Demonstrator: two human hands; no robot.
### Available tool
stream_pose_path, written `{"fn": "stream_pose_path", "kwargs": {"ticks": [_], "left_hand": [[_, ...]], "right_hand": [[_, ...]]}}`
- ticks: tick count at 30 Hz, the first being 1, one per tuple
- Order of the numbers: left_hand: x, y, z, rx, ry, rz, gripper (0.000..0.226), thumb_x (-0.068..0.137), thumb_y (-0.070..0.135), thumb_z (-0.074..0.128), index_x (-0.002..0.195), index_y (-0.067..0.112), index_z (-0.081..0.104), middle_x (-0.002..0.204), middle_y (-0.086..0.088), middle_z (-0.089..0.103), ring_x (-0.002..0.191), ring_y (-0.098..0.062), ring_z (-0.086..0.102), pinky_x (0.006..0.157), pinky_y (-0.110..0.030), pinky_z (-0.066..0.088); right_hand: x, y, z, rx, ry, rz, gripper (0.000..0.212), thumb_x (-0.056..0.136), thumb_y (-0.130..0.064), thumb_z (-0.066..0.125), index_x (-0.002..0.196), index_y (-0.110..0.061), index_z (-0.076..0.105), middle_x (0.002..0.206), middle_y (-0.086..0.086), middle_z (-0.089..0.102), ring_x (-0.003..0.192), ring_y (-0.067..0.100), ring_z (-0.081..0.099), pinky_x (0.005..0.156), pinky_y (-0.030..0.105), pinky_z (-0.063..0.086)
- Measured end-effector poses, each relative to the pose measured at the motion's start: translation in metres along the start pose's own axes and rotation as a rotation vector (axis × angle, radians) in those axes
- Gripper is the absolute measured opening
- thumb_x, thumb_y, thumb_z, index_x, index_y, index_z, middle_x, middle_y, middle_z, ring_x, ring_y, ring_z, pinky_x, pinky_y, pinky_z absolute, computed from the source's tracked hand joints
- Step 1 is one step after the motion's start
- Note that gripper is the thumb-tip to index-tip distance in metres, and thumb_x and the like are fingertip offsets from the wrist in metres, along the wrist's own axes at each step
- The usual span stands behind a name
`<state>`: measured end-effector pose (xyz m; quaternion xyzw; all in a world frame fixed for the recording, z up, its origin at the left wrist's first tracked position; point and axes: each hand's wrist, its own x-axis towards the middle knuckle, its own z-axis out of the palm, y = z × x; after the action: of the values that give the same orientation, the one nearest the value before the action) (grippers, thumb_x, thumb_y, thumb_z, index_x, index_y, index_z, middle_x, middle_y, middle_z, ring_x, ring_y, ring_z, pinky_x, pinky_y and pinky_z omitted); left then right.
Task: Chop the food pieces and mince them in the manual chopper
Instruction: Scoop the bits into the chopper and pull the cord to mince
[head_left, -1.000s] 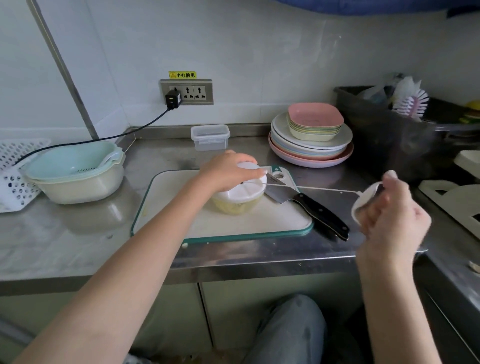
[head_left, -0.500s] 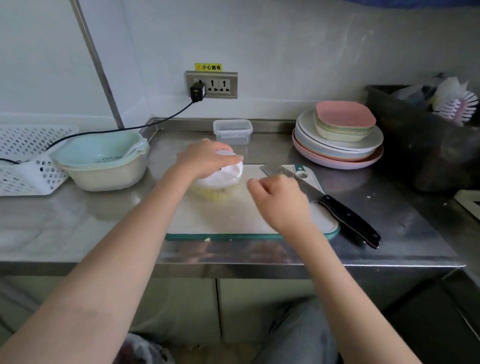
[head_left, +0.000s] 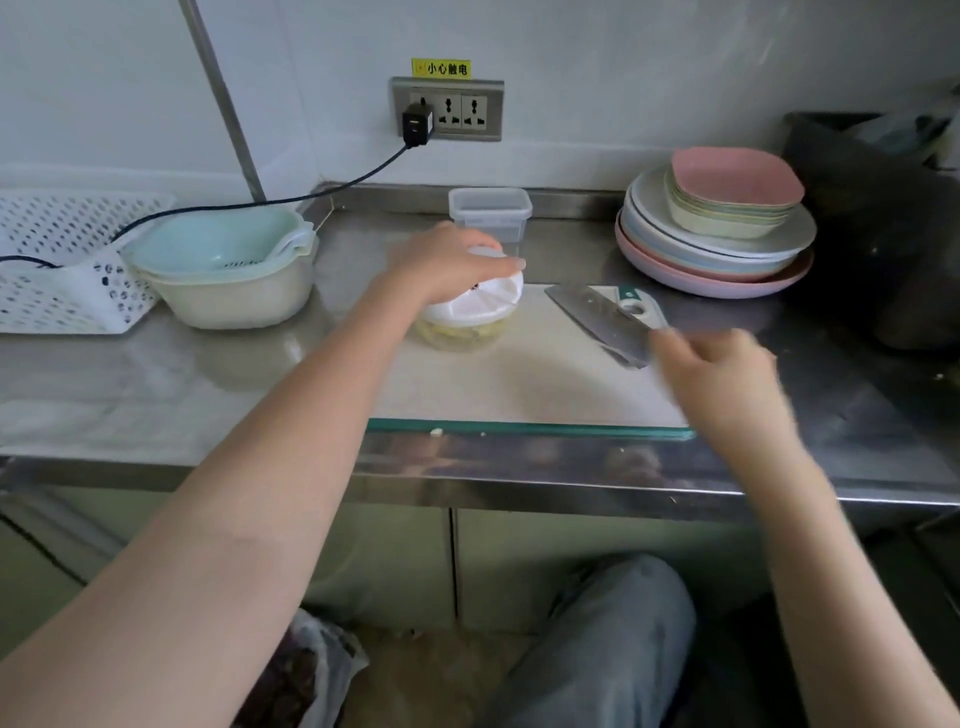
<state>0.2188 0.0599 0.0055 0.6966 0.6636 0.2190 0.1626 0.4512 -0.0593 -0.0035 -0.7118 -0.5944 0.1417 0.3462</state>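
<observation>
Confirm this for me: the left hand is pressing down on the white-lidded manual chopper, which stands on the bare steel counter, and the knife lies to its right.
One detail is off. In the head view, the left hand does hold down the white-lidded manual chopper, but it stands on the green-edged cutting board, not bare steel. The steel-bladed knife lies to its right.

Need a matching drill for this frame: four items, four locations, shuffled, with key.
Items:
1. manual chopper
2. knife
3. clear container
4. stacked plates

Places:
A. at the back of the counter, near the wall below the socket
B. on the cutting board, under the left hand
C. on the counter, right of the board
D. blade lying on the board's right part, near the right hand

Pairs: 1-B, 2-D, 3-A, 4-C
</observation>
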Motion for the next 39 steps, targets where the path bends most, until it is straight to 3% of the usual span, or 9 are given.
{"fn": "stream_pose_path", "kwargs": {"ticks": [2, 7, 10, 13, 19, 25, 31, 37, 39], "left_hand": [[0.002, 0.002, 0.002, 0.016, 0.008, 0.001, 0.043, 0.079, 0.067, 0.057, 0.109, 0.037, 0.066, 0.106, 0.009, 0.048, 0.096, -0.014, 0.052, 0.08, -0.027, 0.037], [0.0, 0.002, 0.004, -0.002, 0.008, 0.0, 0.045, 0.077, 0.069, 0.057, 0.112, 0.042, 0.063, 0.111, 0.009, 0.046, 0.101, -0.012, 0.05, 0.08, -0.025, 0.032], [0.003, -0.004, 0.002, -0.006, 0.011, -0.027, 0.05, 0.075, 0.07, 0.058, 0.116, 0.042, 0.062, 0.13, 0.005, 0.048, 0.115, -0.016, 0.052, 0.087, -0.028, 0.036], [0.003, -0.003, 0.002, 0.002, 0.018, -0.034, 0.048, 0.077, 0.068, 0.057, 0.113, 0.039, 0.064, 0.125, 0.005, 0.05, 0.113, -0.017, 0.052, 0.084, -0.028, 0.034], [-0.001, 0.007, 0.012, -0.027, -0.023, 0.011, 0.045, 0.073, 0.071, 0.058, 0.108, 0.043, 0.064, 0.117, 0.009, 0.045, 0.1, -0.012, 0.051, 0.083, -0.025, 0.032], [0.002, 0.006, 0.01, -0.033, -0.019, 0.003, 0.041, 0.075, 0.069, 0.059, 0.106, 0.042, 0.065, 0.111, 0.011, 0.045, 0.094, -0.011, 0.051, 0.078, -0.026, 0.034], [0.0, 0.008, 0.013, -0.019, -0.02, 0.039, 0.043, 0.076, 0.069, 0.058, 0.109, 0.043, 0.064, 0.113, 0.01, 0.046, 0.098, -0.011, 0.049, 0.081, -0.026, 0.031], [0.007, 0.004, 0.012, -0.014, -0.006, 0.019, 0.043, 0.07, 0.074, 0.058, 0.1, 0.044, 0.065, 0.114, 0.01, 0.049, 0.096, -0.014, 0.056, 0.082, -0.029, 0.04], [0.005, 0.006, 0.015, 0.007, -0.005, 0.009, 0.043, 0.07, 0.075, 0.057, 0.099, 0.045, 0.063, 0.115, 0.009, 0.047, 0.097, -0.016, 0.057, 0.082, -0.03, 0.039]], "right_hand": [[0.0, 0.002, -0.011, -0.011, 0.035, 0.151, 0.043, 0.086, -0.037, 0.045, 0.059, -0.005, 0.051, 0.062, 0.011, 0.048, 0.067, 0.033, 0.046, 0.069, 0.036, 0.039], [-0.027, -0.058, 0.07, 0.051, -0.261, -0.235, 0.05, 0.095, -0.043, 0.04, 0.055, -0.013, 0.037, 0.054, 0.001, 0.042, 0.062, 0.03, 0.042, 0.06, 0.03, 0.032], [-0.016, -0.029, 0.04, 0.025, -0.2, -0.082, 0.051, 0.092, -0.035, 0.046, 0.051, -0.008, 0.036, 0.049, 0.005, 0.038, 0.057, 0.026, 0.037, 0.058, 0.031, 0.031], [-0.014, 0.004, -0.011, -0.081, -0.183, 0.096, 0.045, 0.086, -0.035, 0.048, 0.057, 0.0, 0.045, 0.055, 0.011, 0.044, 0.057, 0.026, 0.038, 0.057, 0.032, 0.034], [-0.027, -0.056, 0.064, 0.053, -0.347, -0.246, 0.052, 0.096, -0.04, 0.041, 0.052, -0.014, 0.033, 0.054, 0.002, 0.039, 0.062, 0.029, 0.04, 0.057, 0.032, 0.031], [-0.019, 0.003, 0.007, -0.074, -0.356, 0.017, 0.048, 0.094, -0.035, 0.043, 0.054, -0.008, 0.038, 0.056, 0.011, 0.043, 0.054, 0.024, 0.039, 0.054, 0.03, 0.032], [-0.028, -0.049, 0.064, 0.106, -0.363, -0.22, 0.052, 0.097, -0.039, 0.039, 0.053, -0.013, 0.034, 0.053, 0.003, 0.041, 0.06, 0.027, 0.039, 0.058, 0.033, 0.033], [-0.038, 0.012, -0.006, -0.055, -0.381, 0.066, 0.045, 0.092, -0.032, 0.044, 0.055, -0.009, 0.036, 0.052, 0.009, 0.036, 0.05, 0.022, 0.032, 0.051, 0.029, 0.029], [-0.036, 0.003, 0.0, -0.039, -0.342, 0.026, 0.048, 0.094, -0.034, 0.044, 0.054, -0.009, 0.035, 0.052, 0.01, 0.039, 0.051, 0.023, 0.034, 0.048, 0.027, 0.031]]}}
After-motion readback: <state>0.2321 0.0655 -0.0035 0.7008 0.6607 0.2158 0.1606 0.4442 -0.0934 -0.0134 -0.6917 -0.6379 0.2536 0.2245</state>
